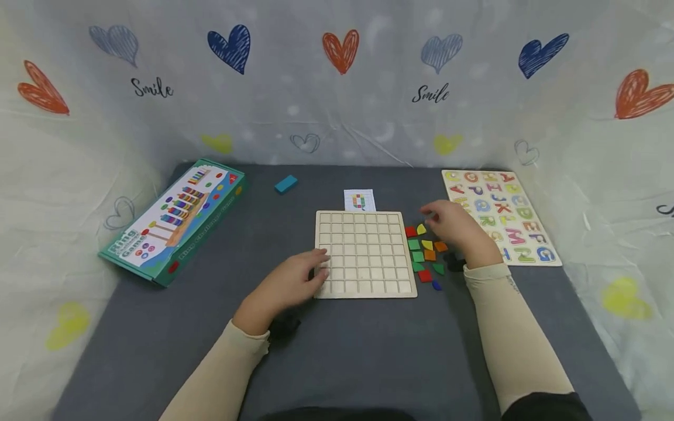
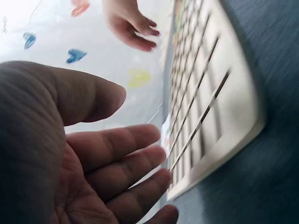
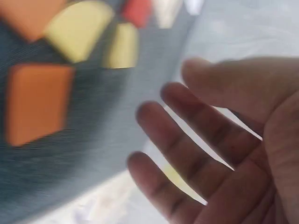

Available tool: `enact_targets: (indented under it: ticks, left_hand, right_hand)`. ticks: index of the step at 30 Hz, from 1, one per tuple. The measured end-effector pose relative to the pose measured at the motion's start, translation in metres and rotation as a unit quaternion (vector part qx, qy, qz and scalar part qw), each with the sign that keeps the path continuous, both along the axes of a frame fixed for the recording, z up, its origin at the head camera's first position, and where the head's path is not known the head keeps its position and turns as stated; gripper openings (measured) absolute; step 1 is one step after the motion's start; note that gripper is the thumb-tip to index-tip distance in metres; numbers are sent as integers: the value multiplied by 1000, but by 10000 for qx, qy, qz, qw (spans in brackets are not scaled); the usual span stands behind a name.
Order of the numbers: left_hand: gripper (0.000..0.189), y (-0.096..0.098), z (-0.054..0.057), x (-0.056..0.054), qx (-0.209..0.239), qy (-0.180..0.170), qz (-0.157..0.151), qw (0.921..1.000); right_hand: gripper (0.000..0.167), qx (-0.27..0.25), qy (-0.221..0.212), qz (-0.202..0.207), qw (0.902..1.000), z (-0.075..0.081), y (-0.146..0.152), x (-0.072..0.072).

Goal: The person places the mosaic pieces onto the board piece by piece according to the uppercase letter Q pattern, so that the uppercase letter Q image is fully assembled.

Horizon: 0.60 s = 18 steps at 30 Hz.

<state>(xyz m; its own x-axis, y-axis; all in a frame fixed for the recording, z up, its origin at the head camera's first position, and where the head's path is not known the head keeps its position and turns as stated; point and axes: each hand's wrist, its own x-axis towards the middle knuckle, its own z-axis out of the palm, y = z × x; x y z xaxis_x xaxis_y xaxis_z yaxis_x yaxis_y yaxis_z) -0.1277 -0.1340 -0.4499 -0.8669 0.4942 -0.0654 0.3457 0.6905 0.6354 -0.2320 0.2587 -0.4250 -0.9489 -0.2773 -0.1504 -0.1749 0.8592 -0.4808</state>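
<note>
Left of the centre of the head view, the left hand [image 1: 284, 283] is released and holds nothing, its fingers [image 2: 121, 165] relaxed and slightly spread at the left edge of the pale grid board [image 1: 363, 254]; actual contact is unclear. Right of centre, the right hand [image 1: 459, 228] is also free, fingers [image 3: 177, 144] parted and gently bent, thumb apart, near the loose coloured pieces [image 1: 418, 256] and the letter board [image 1: 513, 225].

The grid board lies flat on the worktop [image 1: 347, 356], just right of mid-frame, its lower edge level with the frame's bottom; it looks slightly longer crosswise. The pieces form an upright cluster along its right side. A small patterned card [image 1: 359, 201] adjoins its top edge.
</note>
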Motion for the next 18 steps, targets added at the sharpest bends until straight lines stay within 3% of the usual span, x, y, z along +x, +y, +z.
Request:
enact_targets:
  ticks: [6,12,18]
  left_hand:
    - [59,9,-10,6,-168,-65,-387,9991]
    - [57,12,-22,5,-409,73,-372,9984]
    - [53,15,-26,6,-562,215,-262,9978]
  right_hand:
    - [36,240,-318,338,9986,-24,4,-8]
    - [38,526,-209,294,9980,-33,2,-8]
    - [33,554,53,306,9980,-35,1,-8]
